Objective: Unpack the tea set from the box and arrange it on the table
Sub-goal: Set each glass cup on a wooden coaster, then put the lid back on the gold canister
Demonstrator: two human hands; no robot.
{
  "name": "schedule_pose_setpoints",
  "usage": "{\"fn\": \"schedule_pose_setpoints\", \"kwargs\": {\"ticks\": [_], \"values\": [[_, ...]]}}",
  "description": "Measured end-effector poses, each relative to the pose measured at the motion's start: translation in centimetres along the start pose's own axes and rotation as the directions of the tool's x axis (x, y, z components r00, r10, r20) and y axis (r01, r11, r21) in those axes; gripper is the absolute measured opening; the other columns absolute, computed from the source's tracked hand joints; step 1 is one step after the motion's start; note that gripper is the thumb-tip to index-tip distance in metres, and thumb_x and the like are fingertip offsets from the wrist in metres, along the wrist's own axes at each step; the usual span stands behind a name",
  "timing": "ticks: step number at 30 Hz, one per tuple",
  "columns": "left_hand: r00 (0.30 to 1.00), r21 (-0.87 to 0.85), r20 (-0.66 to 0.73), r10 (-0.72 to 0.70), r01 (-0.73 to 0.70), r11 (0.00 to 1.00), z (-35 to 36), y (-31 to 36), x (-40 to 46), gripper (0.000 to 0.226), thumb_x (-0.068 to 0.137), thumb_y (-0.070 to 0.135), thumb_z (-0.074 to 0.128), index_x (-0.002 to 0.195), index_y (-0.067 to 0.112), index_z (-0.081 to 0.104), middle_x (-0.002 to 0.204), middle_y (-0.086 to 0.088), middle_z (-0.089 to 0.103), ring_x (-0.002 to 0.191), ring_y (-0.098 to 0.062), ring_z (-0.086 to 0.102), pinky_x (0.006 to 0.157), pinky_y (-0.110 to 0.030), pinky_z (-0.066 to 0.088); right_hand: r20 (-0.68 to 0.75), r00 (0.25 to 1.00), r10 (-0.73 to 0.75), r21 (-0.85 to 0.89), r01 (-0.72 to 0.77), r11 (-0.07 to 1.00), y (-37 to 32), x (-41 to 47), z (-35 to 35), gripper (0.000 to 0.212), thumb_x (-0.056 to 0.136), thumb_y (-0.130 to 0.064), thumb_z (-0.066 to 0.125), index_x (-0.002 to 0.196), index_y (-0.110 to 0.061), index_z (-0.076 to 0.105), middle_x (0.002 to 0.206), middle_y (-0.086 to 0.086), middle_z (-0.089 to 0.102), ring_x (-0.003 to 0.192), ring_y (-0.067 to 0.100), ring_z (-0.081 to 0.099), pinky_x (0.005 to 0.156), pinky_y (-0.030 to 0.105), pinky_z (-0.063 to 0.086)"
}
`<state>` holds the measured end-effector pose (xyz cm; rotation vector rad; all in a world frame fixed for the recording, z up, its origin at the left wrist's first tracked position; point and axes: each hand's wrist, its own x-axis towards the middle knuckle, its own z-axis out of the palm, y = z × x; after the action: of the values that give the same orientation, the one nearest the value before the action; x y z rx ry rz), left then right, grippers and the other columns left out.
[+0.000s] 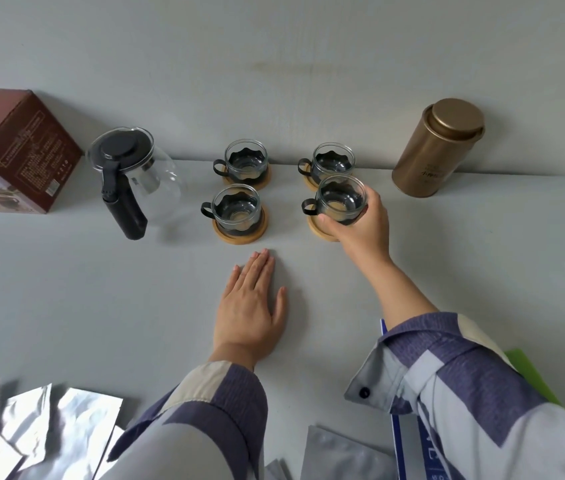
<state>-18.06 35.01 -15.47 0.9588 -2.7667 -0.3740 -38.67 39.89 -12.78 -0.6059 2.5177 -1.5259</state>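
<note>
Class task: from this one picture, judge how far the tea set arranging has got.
Done: glass teapot stands beside the box, and three cups sit on wooden coasters. In hand: the right hand grips the fourth cup over the last coaster; the left hand rests flat on the table. Left: releasing that cup.

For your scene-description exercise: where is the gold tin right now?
In the head view, the gold tin stands upright at the far right of the table, against the wall, just right of the back-right cup.
</note>
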Motion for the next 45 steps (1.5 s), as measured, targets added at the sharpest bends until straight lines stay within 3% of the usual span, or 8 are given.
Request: {"fn": "schedule_pose_setpoints", "kwargs": {"ticks": [5, 8, 11, 21, 28, 32, 37, 45], "values": [[1.0, -0.009, 0.006, -0.002, 0.002, 1.0, -0.1, 0.0, 0.0, 0.063, 0.096, 0.047, 0.023, 0.152, 0.02, 0.022, 0.159, 0.007, 0.013, 0.146, -0.006, 0.007, 0.118, -0.024, -0.005, 0.014, 1.0, 0.016, -0.078, -0.015, 0.997, 0.8, 0.3, 0.3, 0.083, 0.058, -0.036, 0.086, 0.13, -0.017, 0.05, 0.125, 0.004, 0.057, 0.122, 0.028, 0.041, 0.1, 0.041, 0.041], [1.0, -0.008, 0.011, -0.002, 0.002, 1.0, -0.1, 0.0, 0.0, 0.063, 0.096, 0.048, 0.022, 0.152, 0.02, 0.022, 0.159, 0.007, 0.013, 0.146, -0.006, 0.007, 0.118, -0.024, -0.005, 0.066, 0.998, 0.023, -0.165, -0.012, 0.986, 1.1, 0.1, 0.4, 0.111, 0.057, -0.039, 0.087, 0.146, -0.012, 0.027, 0.143, 0.009, 0.043, 0.129, 0.032, 0.032, 0.11, 0.04, 0.03], [1.0, -0.016, 0.006, -0.002, 0.002, 1.0, 0.0, -0.1, 0.0, 0.064, 0.095, 0.048, 0.021, 0.151, 0.019, 0.025, 0.158, 0.007, 0.016, 0.146, -0.006, 0.01, 0.118, -0.024, -0.004, 0.081, 0.996, 0.028, -0.224, -0.009, 0.974, 1.4, -0.3, 0.5, 0.124, 0.054, -0.04, 0.089, 0.15, -0.01, 0.015, 0.145, 0.012, 0.04, 0.13, 0.034, 0.032, 0.11, 0.04, 0.029], [1.0, -0.029, 0.025, -0.008, 0.008, 1.0, -0.1, -0.1, -0.1, 0.064, 0.094, 0.048, 0.021, 0.151, 0.02, 0.027, 0.158, 0.007, 0.018, 0.146, -0.006, 0.013, 0.118, -0.024, -0.003, 0.096, 0.995, 0.017, -0.295, 0.012, 0.955, 1.6, -2.3, 0.8, 0.123, 0.057, -0.046, 0.086, 0.15, -0.009, 0.015, 0.14, 0.012, 0.044, 0.128, 0.033, 0.032, 0.107, 0.04, 0.032], [1.0, -0.052, 0.024, -0.006, 0.008, 0.999, 0.1, -0.3, 0.0, 0.067, 0.092, 0.051, 0.018, 0.151, 0.02, 0.026, 0.158, 0.008, 0.018, 0.146, -0.006, 0.012, 0.119, -0.025, 0.001, 0.163, 0.986, 0.046, -0.242, -0.005, 0.97, 1.5, -2.3, 0.0, 0.136, 0.056, -0.033, 0.09, 0.151, -0.009, -0.004, 0.146, 0.011, 0.037, 0.131, 0.033, 0.029, 0.113, 0.04, 0.024], [0.999, -0.055, 0.042, 0.01, -0.008, 0.998, 0.0, -0.7, -0.1, 0.066, 0.093, 0.05, 0.018, 0.152, 0.021, 0.022, 0.159, 0.007, 0.016, 0.146, -0.006, 0.009, 0.119, -0.026, 0.0, 0.268, 0.956, 0.12, -0.246, -0.052, 0.968, 1.4, -3.4, -2.7, 0.112, 0.075, -0.016, 0.078, 0.152, -0.017, -0.003, 0.148, 0.009, 0.036, 0.136, 0.031, 0.028, 0.113, 0.035, 0.023], [0.998, -0.076, -0.003, 0.059, -0.059, 0.995, -1.0, -0.2, -0.8, 0.06, 0.093, 0.042, 0.028, 0.146, 0.015, 0.035, 0.153, -0.001, 0.034, 0.144, -0.015, 0.026, 0.12, -0.031, 0.01, 0.304, 0.947, 0.103, -0.234, -0.031, 0.972, 1.2, -3.5, -8.2, 0.06, 0.089, -0.015, 0.062, 0.143, -0.02, 0.038, 0.138, 0.005, 0.05, 0.129, 0.023, 0.044, 0.102, 0.028, 0.035], [0.94, -0.126, -0.275, 0.202, -0.244, 0.962, -6.6, 8.5, 8.1, 0.044, 0.091, 0.022, 0.052, 0.135, 0.014, 0.048, 0.138, 0.001, 0.05, 0.124, -0.019, 0.05, 0.101, -0.033, 0.041, 0.235, 0.972, -0.002, -0.246, 0.061, 0.967, -2.2, 2.8, -16.5, 0.041, 0.094, -0.026, 0.055, 0.135, -0.026, 0.05, 0.134, -0.002, 0.053, 0.125, 0.016, 0.047, 0.093, 0.024, 0.037]]}}
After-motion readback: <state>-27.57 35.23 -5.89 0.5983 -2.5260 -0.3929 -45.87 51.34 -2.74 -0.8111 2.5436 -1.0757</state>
